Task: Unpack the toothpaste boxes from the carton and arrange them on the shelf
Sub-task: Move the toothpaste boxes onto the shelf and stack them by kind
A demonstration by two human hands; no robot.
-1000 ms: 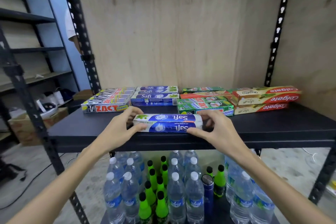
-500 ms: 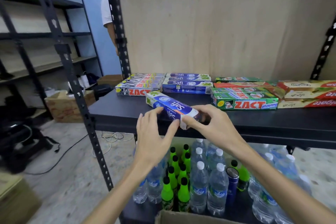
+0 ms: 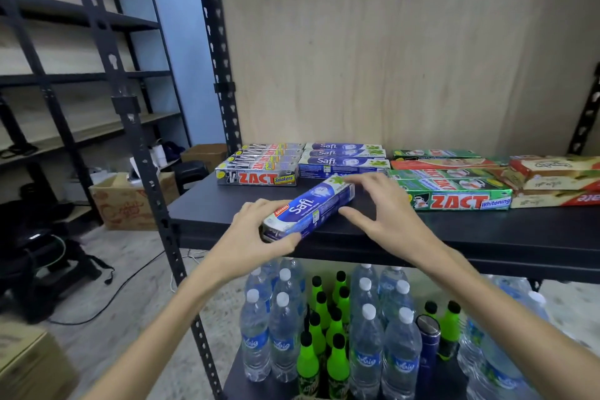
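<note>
A blue Safi toothpaste box (image 3: pixel 310 204) lies at an angle on the black shelf (image 3: pixel 487 230), near its front edge. My left hand (image 3: pixel 256 237) grips the box's near end. My right hand (image 3: pixel 386 208) hovers at the far end with its fingers spread, thumb beside the box's side. Behind stand rows of boxes: grey Zact Smokers boxes (image 3: pixel 259 169), a stack of Safi boxes (image 3: pixel 344 159), green Zact boxes (image 3: pixel 454 195) and red Colgate boxes (image 3: pixel 552 178) at the right.
Water bottles (image 3: pixel 367 341) and green bottles (image 3: pixel 334 331) fill the shelf below. A black upright post (image 3: pixel 143 153) stands left of my left hand. A cardboard carton (image 3: pixel 126 201) sits on the floor at left, another carton (image 3: pixel 29 364) at bottom left. Plywood backs the shelf.
The Safi box turned from crosswise to pointing away from me. My left hand took its near end and my right hand let go and spread. My view shifted left.
</note>
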